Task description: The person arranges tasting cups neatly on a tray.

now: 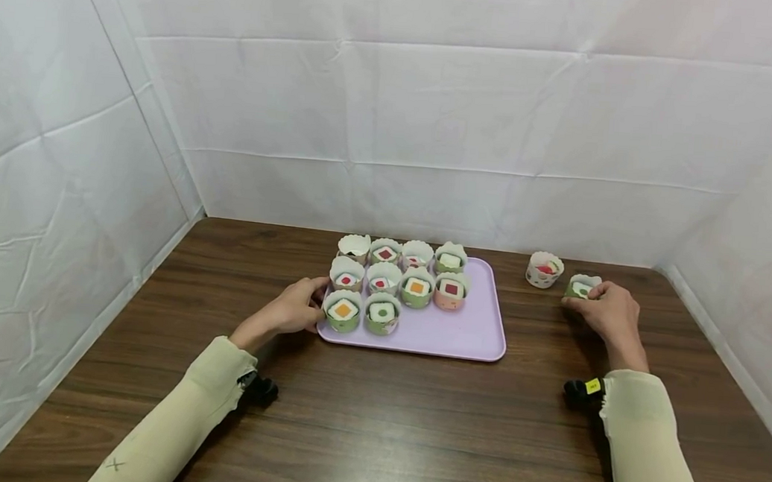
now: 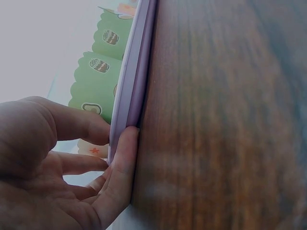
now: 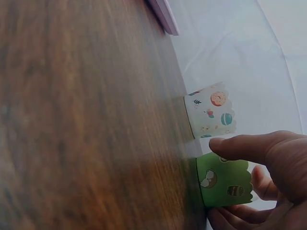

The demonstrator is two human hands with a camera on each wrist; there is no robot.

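My left hand [image 1: 295,306] holds the left rim of a lilac tray [image 1: 463,336]; in the left wrist view, thumb and fingers pinch its edge [image 2: 128,91]. Several scalloped paper baking cups, each with a small filling, stand in rows on the tray's left and middle, among them a green cup [image 1: 343,323] near that hand. At the right, my right hand [image 1: 613,311] grips another green paper baking cup [image 3: 223,179], thumb on one side and fingers on the other. This cup stands upright on the table, a white piece with a green centre [image 1: 580,288] inside.
A white patterned baking cup [image 1: 544,273] with red and green filling stands between the tray and the right hand. The brown wooden table [image 1: 413,429] is bordered by white cloth walls [image 1: 435,110] at the back and sides.
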